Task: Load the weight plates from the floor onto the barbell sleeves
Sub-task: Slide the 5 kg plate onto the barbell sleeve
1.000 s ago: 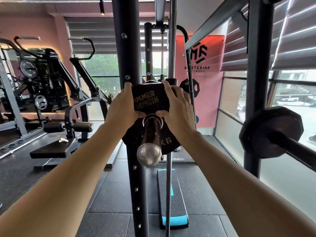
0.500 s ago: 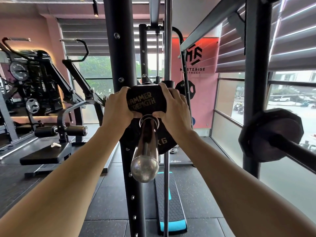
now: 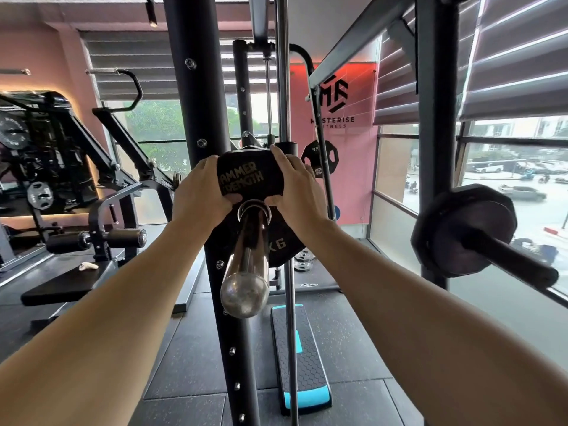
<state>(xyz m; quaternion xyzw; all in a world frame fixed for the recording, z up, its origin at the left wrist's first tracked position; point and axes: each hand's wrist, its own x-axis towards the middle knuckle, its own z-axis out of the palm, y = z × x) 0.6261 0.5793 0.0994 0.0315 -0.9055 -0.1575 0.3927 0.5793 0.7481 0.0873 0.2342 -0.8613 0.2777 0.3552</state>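
Both bare forearms reach forward and slightly upward, nearly straight, converging toward the middle. The left hand [image 3: 201, 192] and right hand [image 3: 296, 190] face each other — fingers [image 3: 278, 155] curled over an upper edge, thumbs pressed inward on the near face. Wrists level, hands close together but not touching.

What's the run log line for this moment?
step: plate loading | plate: on sleeve | left hand: grips plate | right hand: grips plate | sleeve end: bare

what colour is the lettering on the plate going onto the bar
Gold on the black weight plate, seen best in the head view between the left hand and right hand.
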